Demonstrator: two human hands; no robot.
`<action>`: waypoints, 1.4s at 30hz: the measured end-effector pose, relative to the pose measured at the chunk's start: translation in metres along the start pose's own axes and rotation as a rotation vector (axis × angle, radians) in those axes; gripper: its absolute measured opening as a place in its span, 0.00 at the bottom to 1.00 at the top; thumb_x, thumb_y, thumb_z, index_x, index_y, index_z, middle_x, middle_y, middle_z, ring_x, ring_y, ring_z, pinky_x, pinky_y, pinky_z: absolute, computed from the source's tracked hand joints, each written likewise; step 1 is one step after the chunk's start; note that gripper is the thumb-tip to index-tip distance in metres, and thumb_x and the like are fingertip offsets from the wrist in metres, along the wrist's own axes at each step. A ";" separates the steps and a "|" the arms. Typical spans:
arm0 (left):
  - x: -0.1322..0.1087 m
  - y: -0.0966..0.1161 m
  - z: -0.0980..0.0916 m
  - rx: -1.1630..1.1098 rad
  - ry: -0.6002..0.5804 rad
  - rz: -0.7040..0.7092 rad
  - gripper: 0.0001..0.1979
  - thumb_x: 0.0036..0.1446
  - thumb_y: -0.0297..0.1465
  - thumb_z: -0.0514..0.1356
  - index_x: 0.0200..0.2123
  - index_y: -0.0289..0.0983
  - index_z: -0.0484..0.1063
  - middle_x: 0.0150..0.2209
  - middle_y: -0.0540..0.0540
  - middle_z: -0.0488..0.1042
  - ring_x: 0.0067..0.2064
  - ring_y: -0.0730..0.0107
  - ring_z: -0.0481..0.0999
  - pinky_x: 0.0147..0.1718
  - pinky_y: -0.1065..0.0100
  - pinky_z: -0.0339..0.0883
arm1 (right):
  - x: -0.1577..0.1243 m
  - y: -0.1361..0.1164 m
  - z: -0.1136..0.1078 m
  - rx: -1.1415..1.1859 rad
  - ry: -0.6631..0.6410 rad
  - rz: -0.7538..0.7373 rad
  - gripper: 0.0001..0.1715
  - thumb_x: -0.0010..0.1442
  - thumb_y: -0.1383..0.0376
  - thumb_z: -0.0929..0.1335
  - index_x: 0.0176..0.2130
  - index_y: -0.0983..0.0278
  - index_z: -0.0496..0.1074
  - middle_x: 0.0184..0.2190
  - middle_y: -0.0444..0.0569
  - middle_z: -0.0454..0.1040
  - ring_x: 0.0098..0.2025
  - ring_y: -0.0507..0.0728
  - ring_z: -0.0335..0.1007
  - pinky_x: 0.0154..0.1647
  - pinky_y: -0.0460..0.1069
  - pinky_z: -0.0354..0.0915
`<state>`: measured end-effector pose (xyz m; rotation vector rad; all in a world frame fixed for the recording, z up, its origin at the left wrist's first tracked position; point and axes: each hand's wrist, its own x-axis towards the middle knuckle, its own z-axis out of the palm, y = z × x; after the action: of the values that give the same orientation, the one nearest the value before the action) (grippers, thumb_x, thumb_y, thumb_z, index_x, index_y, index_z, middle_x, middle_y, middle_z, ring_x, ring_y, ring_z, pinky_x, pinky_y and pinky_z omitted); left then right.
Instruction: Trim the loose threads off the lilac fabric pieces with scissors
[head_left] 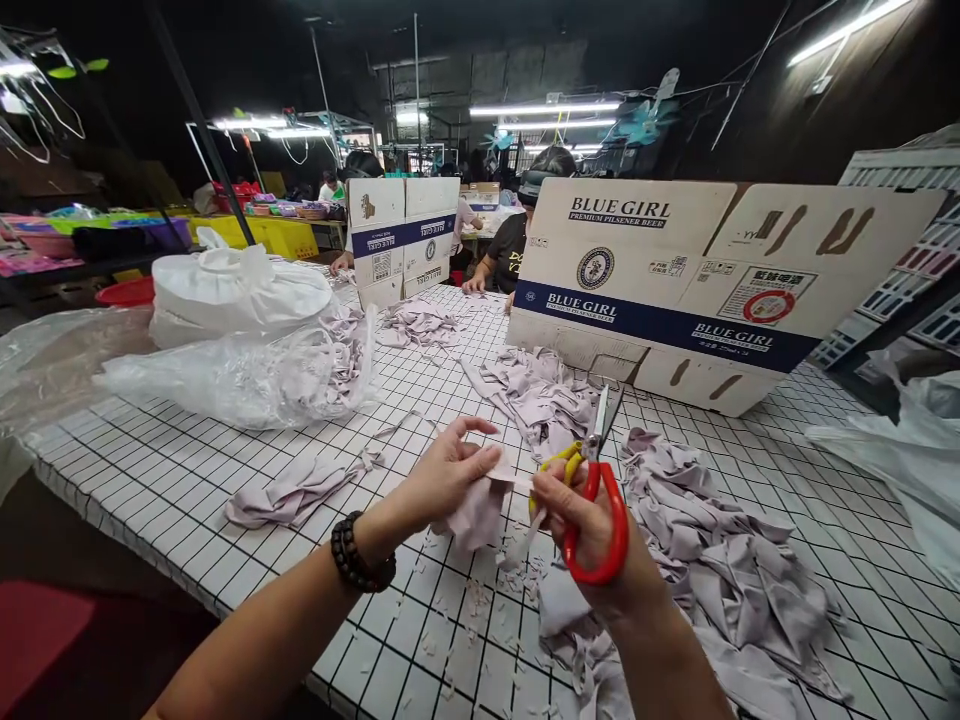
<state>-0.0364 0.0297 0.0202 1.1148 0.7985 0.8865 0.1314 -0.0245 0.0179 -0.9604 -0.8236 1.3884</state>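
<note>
Pinching a small piece of pale lilac cloth point(472, 518) above a white table with a black square grid point(165, 480), with scissors in hand

Gripping the cloth piece between thumb and fingers of the bare left hand point(450, 475), over the near middle of the table. Wearing a dark beaded bracelet point(361, 560) on that wrist. Clasping metal scissors with red and yellow handles point(616, 525) in the bare right hand point(581, 515), with blades parted and pointing far. Also touching the cloth piece's right end with that hand's thumb; impossible to tell how firmly. Working above tiny pale clippings point(474, 600) scattered on the table. Flanked by a large crumpled lilac cloth heap point(720, 560) on the right and a small lilac cloth bundle point(292, 490) on the left. Facing, at far right, a white-and-blue cardboard carton point(652, 240) printed BLUE GIRL; at far left, a clear plastic bag point(232, 385). Sharing the table's far side with a person in a dark shirt point(511, 250), partly hidden by the carton.
</note>
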 end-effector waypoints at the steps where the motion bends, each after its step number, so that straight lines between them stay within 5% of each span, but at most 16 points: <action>1: -0.003 0.002 0.000 0.051 -0.091 -0.009 0.17 0.56 0.39 0.65 0.44 0.35 0.69 0.26 0.51 0.75 0.25 0.76 0.72 0.25 0.74 0.63 | 0.002 -0.005 -0.003 0.050 -0.005 0.036 0.17 0.46 0.60 0.78 0.29 0.65 0.71 0.21 0.38 0.64 0.20 0.45 0.53 0.22 0.43 0.58; 5: -0.010 0.009 -0.001 0.235 -0.356 -0.097 0.15 0.59 0.41 0.61 0.37 0.34 0.78 0.30 0.46 0.76 0.29 0.74 0.73 0.30 0.72 0.65 | 0.010 -0.015 -0.009 0.152 0.037 0.128 0.17 0.42 0.61 0.79 0.26 0.65 0.71 0.19 0.37 0.62 0.18 0.45 0.50 0.24 0.44 0.62; 13: -0.005 0.017 -0.013 0.321 -0.368 -0.211 0.17 0.55 0.44 0.63 0.31 0.35 0.77 0.23 0.49 0.75 0.23 0.76 0.71 0.24 0.74 0.64 | 0.008 -0.012 -0.012 0.111 -0.008 0.197 0.18 0.40 0.62 0.80 0.27 0.66 0.71 0.18 0.35 0.61 0.17 0.43 0.49 0.23 0.44 0.61; 19: 0.006 0.081 -0.009 0.708 -0.364 -0.100 0.19 0.56 0.41 0.62 0.19 0.36 0.70 0.15 0.53 0.65 0.15 0.80 0.58 0.14 0.75 0.48 | -0.016 -0.008 0.001 -0.203 -0.151 0.162 0.19 0.44 0.61 0.79 0.31 0.66 0.71 0.19 0.37 0.64 0.22 0.47 0.56 0.23 0.43 0.55; 24: 0.044 0.114 0.019 1.024 -0.435 0.070 0.28 0.48 0.34 0.69 0.06 0.38 0.57 0.09 0.55 0.53 0.14 0.82 0.46 0.16 0.70 0.39 | -0.035 0.017 0.016 -0.148 0.003 0.005 0.22 0.52 0.50 0.74 0.33 0.66 0.72 0.20 0.41 0.69 0.17 0.46 0.54 0.17 0.43 0.51; 27: 0.068 0.090 0.030 1.023 -0.369 0.139 0.24 0.41 0.34 0.72 0.06 0.39 0.62 0.10 0.54 0.58 0.16 0.77 0.53 0.19 0.69 0.48 | -0.044 0.042 0.015 -0.048 0.155 0.022 0.22 0.51 0.50 0.74 0.33 0.65 0.72 0.23 0.45 0.75 0.16 0.47 0.57 0.16 0.44 0.53; 29: 0.070 0.061 0.029 0.894 -0.188 0.222 0.17 0.36 0.35 0.74 0.11 0.39 0.69 0.17 0.51 0.67 0.21 0.72 0.62 0.26 0.68 0.57 | -0.050 0.060 0.010 0.036 0.226 0.095 0.22 0.48 0.50 0.75 0.33 0.65 0.73 0.26 0.48 0.78 0.16 0.48 0.60 0.16 0.44 0.56; 32: 0.044 0.012 0.016 0.814 -0.031 0.209 0.21 0.54 0.44 0.62 0.16 0.38 0.72 0.20 0.48 0.68 0.26 0.68 0.67 0.32 0.67 0.60 | -0.058 0.083 0.003 0.111 0.325 0.174 0.24 0.46 0.49 0.76 0.34 0.66 0.75 0.28 0.52 0.80 0.16 0.48 0.61 0.17 0.45 0.59; 35: -0.003 -0.033 0.001 0.753 -0.040 0.025 0.32 0.64 0.48 0.47 0.16 0.36 0.73 0.17 0.46 0.68 0.20 0.71 0.65 0.26 0.68 0.60 | -0.065 0.097 0.000 0.067 0.377 0.186 0.26 0.45 0.48 0.76 0.32 0.67 0.76 0.24 0.51 0.80 0.14 0.47 0.60 0.17 0.44 0.57; 38: -0.045 -0.069 0.000 0.393 -0.131 -0.389 0.32 0.60 0.54 0.48 0.25 0.34 0.76 0.17 0.51 0.66 0.15 0.77 0.56 0.17 0.72 0.50 | -0.074 0.101 -0.001 -0.053 0.339 0.187 0.30 0.43 0.44 0.76 0.30 0.68 0.75 0.22 0.50 0.78 0.11 0.47 0.59 0.14 0.44 0.53; 42: -0.065 -0.101 0.017 -0.091 0.022 -0.548 0.27 0.51 0.56 0.59 0.29 0.35 0.71 0.16 0.56 0.60 0.16 0.80 0.51 0.14 0.77 0.39 | -0.086 0.098 -0.004 -0.224 0.281 0.204 0.31 0.43 0.40 0.74 0.27 0.65 0.74 0.19 0.49 0.75 0.10 0.48 0.58 0.11 0.44 0.53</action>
<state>-0.0305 -0.0544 -0.0668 0.7487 1.0069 0.4676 0.0911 -0.1152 -0.0661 -1.4111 -0.6913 1.3105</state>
